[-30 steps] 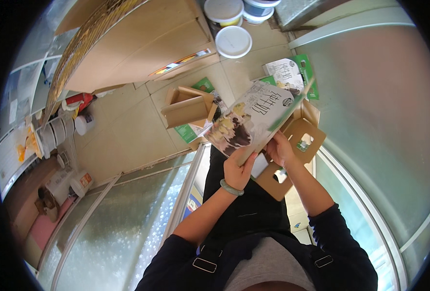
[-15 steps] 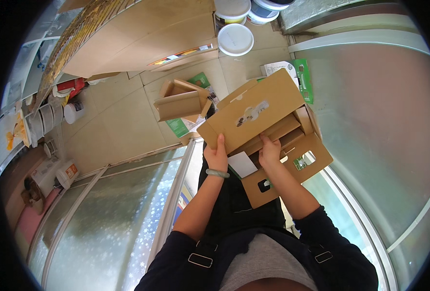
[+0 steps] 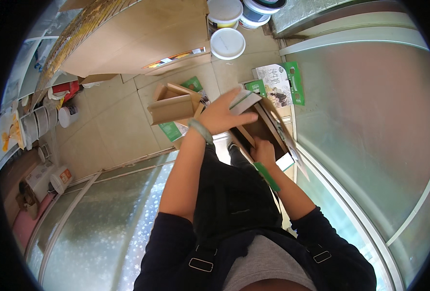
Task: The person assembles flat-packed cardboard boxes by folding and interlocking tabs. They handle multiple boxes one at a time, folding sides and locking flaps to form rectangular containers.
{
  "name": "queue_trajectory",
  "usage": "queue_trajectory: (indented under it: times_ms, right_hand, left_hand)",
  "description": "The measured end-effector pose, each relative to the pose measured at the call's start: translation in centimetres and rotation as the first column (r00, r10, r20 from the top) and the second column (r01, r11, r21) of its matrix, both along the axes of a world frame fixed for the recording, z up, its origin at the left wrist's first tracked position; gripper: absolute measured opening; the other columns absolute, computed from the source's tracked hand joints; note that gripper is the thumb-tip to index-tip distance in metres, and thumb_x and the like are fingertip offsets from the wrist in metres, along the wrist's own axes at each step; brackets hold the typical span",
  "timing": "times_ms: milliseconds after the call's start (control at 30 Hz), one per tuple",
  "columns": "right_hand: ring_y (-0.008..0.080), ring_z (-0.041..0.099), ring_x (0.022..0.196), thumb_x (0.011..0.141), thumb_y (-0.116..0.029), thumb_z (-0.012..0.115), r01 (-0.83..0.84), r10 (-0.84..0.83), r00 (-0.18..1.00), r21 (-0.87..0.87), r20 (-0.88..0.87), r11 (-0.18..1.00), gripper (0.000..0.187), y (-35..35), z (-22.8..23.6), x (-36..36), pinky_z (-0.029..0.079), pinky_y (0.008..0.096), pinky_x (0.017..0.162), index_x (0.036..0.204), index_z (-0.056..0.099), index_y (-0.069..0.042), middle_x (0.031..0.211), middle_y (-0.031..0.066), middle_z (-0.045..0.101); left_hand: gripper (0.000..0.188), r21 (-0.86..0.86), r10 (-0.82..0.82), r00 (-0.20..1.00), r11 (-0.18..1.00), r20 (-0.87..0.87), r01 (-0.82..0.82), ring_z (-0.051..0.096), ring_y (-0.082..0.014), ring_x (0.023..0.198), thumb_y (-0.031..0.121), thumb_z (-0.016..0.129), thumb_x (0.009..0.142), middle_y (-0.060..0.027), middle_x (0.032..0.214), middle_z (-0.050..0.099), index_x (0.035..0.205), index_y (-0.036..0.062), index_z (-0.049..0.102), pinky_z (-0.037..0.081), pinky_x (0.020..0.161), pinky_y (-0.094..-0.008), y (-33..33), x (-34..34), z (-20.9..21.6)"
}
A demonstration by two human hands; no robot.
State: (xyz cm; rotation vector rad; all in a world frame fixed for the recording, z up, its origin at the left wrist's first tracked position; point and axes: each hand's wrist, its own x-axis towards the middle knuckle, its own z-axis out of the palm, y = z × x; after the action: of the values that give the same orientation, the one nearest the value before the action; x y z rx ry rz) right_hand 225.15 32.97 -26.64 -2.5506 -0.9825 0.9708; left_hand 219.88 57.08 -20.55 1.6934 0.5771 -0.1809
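An open cardboard box (image 3: pixel 260 129), brown inside with white and green printing outside, is held tilted in front of me. My right hand (image 3: pixel 264 152) grips its near wall, with the fingers partly hidden. My left hand (image 3: pixel 221 115) lies at the far left end of the box by a pale flap (image 3: pixel 246 102), fingers stretched out and thumb spread apart. A green bracelet circles the left wrist. Below the right hand, a green flap (image 3: pixel 267 176) hangs over the forearm.
On the tiles sit another open brown box (image 3: pixel 173 107) and a green-and-white printed carton (image 3: pixel 276 83). Lidded buckets (image 3: pixel 228 44) stand at the far side beside a large cardboard sheet (image 3: pixel 142 34). Frosted glass panels (image 3: pixel 360 126) flank me; shelving with containers (image 3: pixel 67 116) lines the left.
The box has been turned so its printed outside and open inside show differently. My left hand has moved up and spread from its grip on the brown panel; the right still grips the box.
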Motion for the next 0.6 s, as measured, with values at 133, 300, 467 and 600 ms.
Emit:
queue_trajectory:
  times_ms: [133, 300, 467, 600]
  right_hand:
    - [0.0418, 0.064, 0.085, 0.077, -0.006, 0.061, 0.004, -0.004, 1.000, -0.005, 0.002, 1.000, 0.026, -1.2, -0.3, -1.2, 0.052, 0.0505, 0.075, 0.102, 0.064, -0.004, 0.088, 0.0236, 0.066]
    - [0.0391, 0.063, 0.094, 0.078, -0.008, 0.063, -0.007, 0.007, 1.000, 0.006, -0.004, 1.000, 0.033, -3.9, -1.0, -2.6, 0.052, 0.0480, 0.078, 0.111, 0.067, -0.007, 0.098, 0.0222, 0.066]
    - [0.0385, 0.064, 0.092, 0.078, -0.009, 0.063, -0.279, 0.254, 0.957, 0.219, 0.138, 0.935, 0.032, -7.1, 0.9, -3.3, 0.052, 0.0472, 0.078, 0.110, 0.067, -0.007, 0.098, 0.0212, 0.066]
    - [0.0380, 0.064, 0.091, 0.079, -0.010, 0.063, -0.380, 0.333, 0.921, 0.281, 0.202, 0.881, 0.031, -7.4, 1.2, -2.2, 0.052, 0.0466, 0.077, 0.109, 0.067, -0.007, 0.097, 0.0203, 0.067]
  left_hand:
    - [0.055, 0.046, -0.154, 0.966, 0.985, -0.209, 0.167, 0.060, -0.0415, 0.105, 0.036, 0.063, 0.088, -0.0293, 0.110, 0.063, 0.125, -0.0041, 0.056, 0.046, 0.094, -0.0399, 0.4, -1.3, -1.7]
    - [0.039, 0.279, 0.003, 0.940, 0.955, -0.341, 0.098, 0.062, -0.0468, 0.089, 0.033, 0.056, 0.090, -0.0284, 0.090, 0.066, 0.093, -0.0044, 0.069, 0.050, 0.083, -0.0458, -1.2, -5.4, -5.3]
    - [0.032, -0.084, 0.141, 0.851, 0.974, -0.506, -0.211, 0.064, -0.0445, 0.085, 0.025, 0.053, 0.090, -0.0287, 0.090, 0.066, 0.095, -0.0029, 0.069, 0.052, 0.079, -0.0476, -4.1, -8.4, -7.6]
    - [0.033, 0.161, 0.111, 0.931, 0.985, -0.349, -0.057, 0.066, -0.0422, 0.080, 0.026, 0.055, 0.090, -0.0265, 0.085, 0.067, 0.090, -0.0048, 0.068, 0.053, 0.075, -0.0448, -5.4, -9.5, -7.5]
